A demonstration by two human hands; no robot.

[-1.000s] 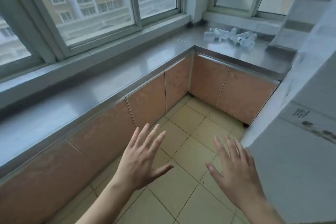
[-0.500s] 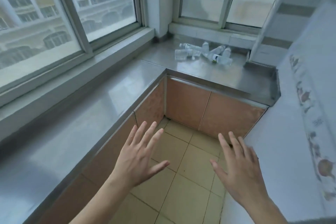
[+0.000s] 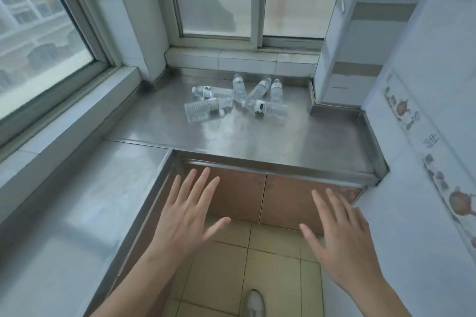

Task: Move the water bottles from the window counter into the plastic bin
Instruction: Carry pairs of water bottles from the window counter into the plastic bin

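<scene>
Fingers of both hands are spreading wide, holding nothing: left hand, right hand. Well ahead of them, the bottles are lying jumbled on the steel table. No bin showing; a hasty grab may be sending round bottles rolling.
</scene>
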